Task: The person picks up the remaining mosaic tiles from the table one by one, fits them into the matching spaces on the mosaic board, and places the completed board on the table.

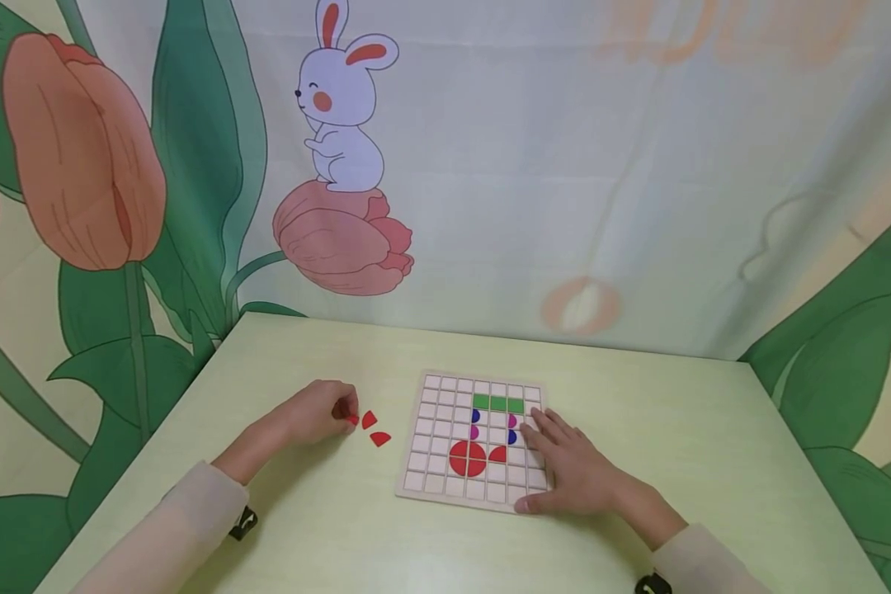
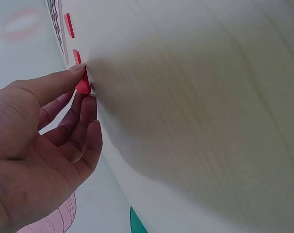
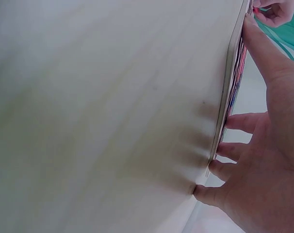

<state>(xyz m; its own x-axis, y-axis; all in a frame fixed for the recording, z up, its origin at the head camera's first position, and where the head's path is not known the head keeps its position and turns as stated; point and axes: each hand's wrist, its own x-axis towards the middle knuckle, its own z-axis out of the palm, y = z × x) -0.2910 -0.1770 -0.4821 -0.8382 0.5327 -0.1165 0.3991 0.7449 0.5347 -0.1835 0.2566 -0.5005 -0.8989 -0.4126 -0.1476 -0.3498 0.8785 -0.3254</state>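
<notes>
My left hand (image 1: 314, 414) pinches a red quarter-circle piece (image 2: 83, 87) between thumb and fingers, low over the table left of the board. Just to its right, two more red quarter-circle pieces, one nearer (image 1: 369, 419) and one lower (image 1: 380, 439), lie on the table. The wooden grid board (image 1: 418, 462) carries a green strip (image 1: 498, 403), blue and magenta half circles, a full red circle (image 1: 467, 459) made of quarters and a single red quarter (image 1: 498, 454) beside it. With fingers spread, my right hand (image 1: 579, 472) rests along the board's right edge, thumb at the lower right corner.
The board lies on a pale table (image 1: 327, 528). Behind the table hangs a curtain (image 1: 490, 165) printed with tulips and a rabbit. Dark bands show at both sleeve cuffs.
</notes>
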